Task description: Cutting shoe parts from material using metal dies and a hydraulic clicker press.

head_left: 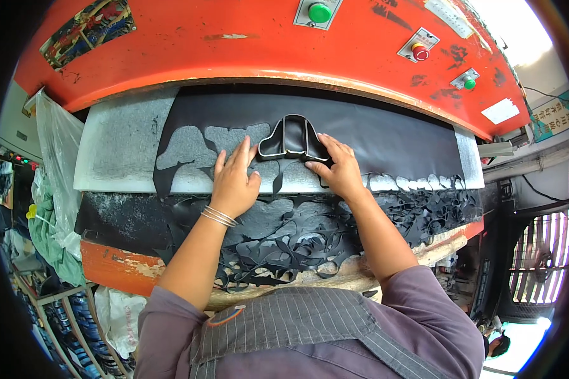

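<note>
Under the orange press head (246, 44), a clear plastic bag (57, 145) hangs at far left beside the grey cutting board (117, 148). Left hand (234, 180) lies flat, fingers spread, on the black sheet riddled with cut-outs (385, 142). Right hand (338, 167) steadies the black looped steel cutting die (294, 139), fingers loosely open against its edge. Tangled black offcuts (423, 205) crowd the bench front.

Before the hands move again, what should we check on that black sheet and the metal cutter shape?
1. Cutter die lies on uncut black sheet: ok.
2. Left hand flat on the sheet beside the die: ok.
3. Right hand touches the die's edge: ok.
4. Both hands out from under the orange press head: not ok, they reach under it.
5. Die clear of the holes already cut: cannot tell.
6. Scrap strips hang off the front, away from the die: ok.
</note>
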